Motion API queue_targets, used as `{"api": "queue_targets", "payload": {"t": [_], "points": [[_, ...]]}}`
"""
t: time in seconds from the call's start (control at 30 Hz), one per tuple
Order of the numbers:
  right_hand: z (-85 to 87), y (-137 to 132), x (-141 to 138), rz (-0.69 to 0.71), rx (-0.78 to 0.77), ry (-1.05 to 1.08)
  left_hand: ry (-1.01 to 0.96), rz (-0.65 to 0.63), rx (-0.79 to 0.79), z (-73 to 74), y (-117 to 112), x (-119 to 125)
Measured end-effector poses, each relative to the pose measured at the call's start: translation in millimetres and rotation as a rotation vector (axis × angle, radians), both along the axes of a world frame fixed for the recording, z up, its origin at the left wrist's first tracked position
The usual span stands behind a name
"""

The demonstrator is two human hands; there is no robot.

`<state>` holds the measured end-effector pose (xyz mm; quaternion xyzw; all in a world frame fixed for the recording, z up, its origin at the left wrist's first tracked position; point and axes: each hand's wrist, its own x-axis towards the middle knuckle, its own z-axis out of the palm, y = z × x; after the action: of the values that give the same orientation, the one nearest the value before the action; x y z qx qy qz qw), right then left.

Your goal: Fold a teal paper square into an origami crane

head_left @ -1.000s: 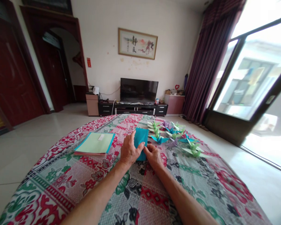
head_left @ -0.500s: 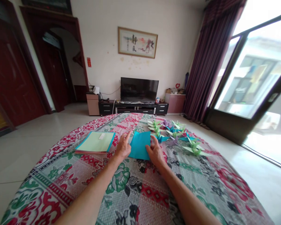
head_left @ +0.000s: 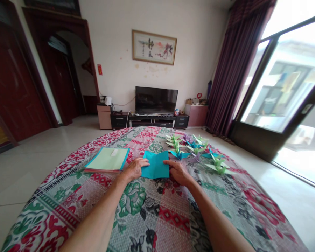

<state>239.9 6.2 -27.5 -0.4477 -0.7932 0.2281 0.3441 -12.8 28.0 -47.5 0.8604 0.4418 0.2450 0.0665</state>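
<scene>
A bright blue sheet of origami paper (head_left: 156,167) lies on the patterned cloth before me, with an upright crease down its middle and its two halves tilted up slightly. My left hand (head_left: 134,169) grips the left edge, its fingers over the top of the sheet. At the right edge, my right hand (head_left: 179,172) holds the paper with the index finger laid across it; the other fingers are curled and partly hidden. Left of the hands rests a stack of coloured paper (head_left: 107,159), pale green on top with blue showing beneath.
Several folded paper cranes (head_left: 196,150) in green, blue and purple stand at the right rear of the round table (head_left: 136,224). A small white piece (head_left: 114,152) lies on the stack. Beyond the table are a television (head_left: 156,100) and a low cabinet (head_left: 120,121).
The blue paper has opened from a narrower, flatter shape into two halves along a middle crease. My left hand has moved left and lower; my right hand has shifted slightly right.
</scene>
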Motion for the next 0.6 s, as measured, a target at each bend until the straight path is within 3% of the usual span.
{"api": "queue_targets", "payload": {"t": [0.17,0.33,0.53,0.6], "points": [[-7.5,1.3,-0.9,-0.009,0.240,-0.071,-0.041,-0.002,-0.044,7.6,-2.1,-4.6],[-3.7,-5.6,-4.2,-0.069,0.446,-0.218,-0.057,0.007,-0.057,8.7,-0.2,-6.5],[-3.8,-6.2,-4.3,0.067,0.364,-0.258,-0.096,-0.014,-0.134,9.4,2.2,-10.3],[-6.3,-5.2,-5.6,0.041,0.310,-0.199,-0.138,-0.030,-0.162,10.5,1.3,-11.4]]}}
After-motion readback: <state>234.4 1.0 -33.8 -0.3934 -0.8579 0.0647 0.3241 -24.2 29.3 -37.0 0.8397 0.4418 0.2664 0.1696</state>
